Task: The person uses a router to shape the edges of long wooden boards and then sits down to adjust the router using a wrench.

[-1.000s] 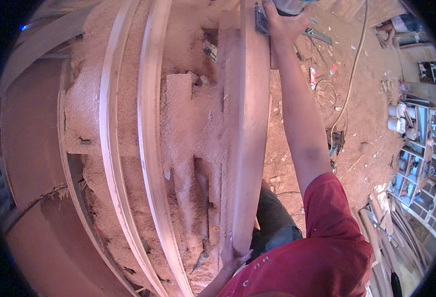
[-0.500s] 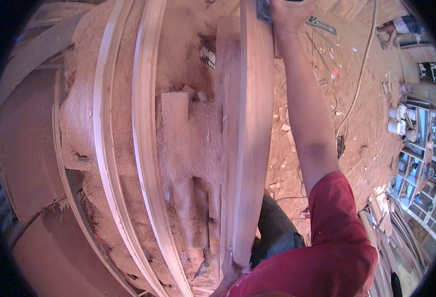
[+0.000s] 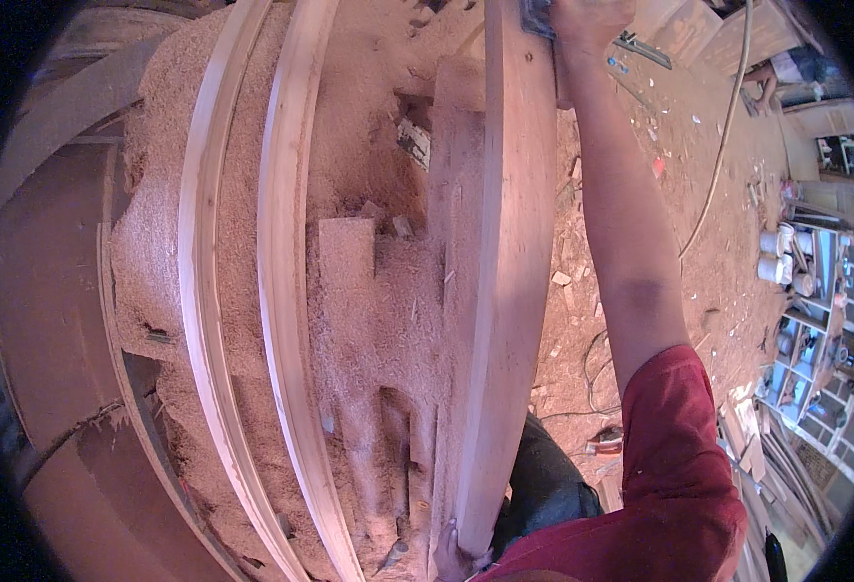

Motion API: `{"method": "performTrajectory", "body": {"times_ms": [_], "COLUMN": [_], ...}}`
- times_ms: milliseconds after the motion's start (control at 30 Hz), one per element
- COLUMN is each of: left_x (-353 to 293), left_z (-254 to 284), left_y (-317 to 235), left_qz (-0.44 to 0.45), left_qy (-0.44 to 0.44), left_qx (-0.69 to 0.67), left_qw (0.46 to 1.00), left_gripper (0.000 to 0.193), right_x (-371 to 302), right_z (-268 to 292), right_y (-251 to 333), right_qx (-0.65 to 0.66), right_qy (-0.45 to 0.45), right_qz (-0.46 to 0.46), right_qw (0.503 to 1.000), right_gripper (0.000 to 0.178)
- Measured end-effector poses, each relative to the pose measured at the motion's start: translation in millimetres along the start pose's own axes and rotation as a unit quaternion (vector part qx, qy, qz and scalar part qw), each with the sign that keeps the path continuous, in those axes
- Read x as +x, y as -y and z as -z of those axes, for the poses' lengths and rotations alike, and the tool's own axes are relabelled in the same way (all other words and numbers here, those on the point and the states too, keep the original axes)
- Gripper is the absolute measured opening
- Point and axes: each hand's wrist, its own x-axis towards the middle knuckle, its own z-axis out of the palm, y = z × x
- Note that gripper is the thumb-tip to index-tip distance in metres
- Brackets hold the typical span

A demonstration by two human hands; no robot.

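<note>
While the plank point(image 3: 509, 291) lies along the sawdust-covered desk point(image 3: 369, 320), the right hand point(image 3: 590, 19) grips a tool point(image 3: 538, 15) at its far end. The left hand point(image 3: 454, 555) touches its near end; how far open, I cannot tell.

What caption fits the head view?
Right hand grips a tool at the plank's far end; left hand steadies its near end.

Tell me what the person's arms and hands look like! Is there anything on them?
The right arm is bare from the hand to above the elbow, where a short red sleeve begins. The right hand wears no glove, as far as the top edge shows. Only the fingertips of the left hand show at the bottom edge, also bare. No watch or bracelet is visible.
</note>
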Motion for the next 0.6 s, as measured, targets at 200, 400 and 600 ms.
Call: {"method": "performTrajectory", "body": {"times_ms": [200,400,600], "left_x": [10.3,20.2,29.6], "left_z": [-5.3,-8.0,-11.2], "left_y": [6.3,11.9,13.7], "left_qz": [0.01,0.021,0.029], "left_qy": [-0.001,0.002,0.001], "left_qx": [0.0,-0.001,-0.002], "left_qw": [1.0,1.0,1.0], "left_gripper": [0.09,0.084,0.078], "right_x": [12.9,21.5,30.4], "right_z": [-9.6,-20.9,-29.0], "right_y": [-14.1,-34.1,-32.1], "right_qx": [-0.039,-0.024,-0.026], "right_qy": [0.004,-0.015,0.011], "right_qz": [-0.011,0.02,-0.025], "right_qw": [0.999,0.999,0.999], "right_gripper": [0.072,0.067,0.066]}}
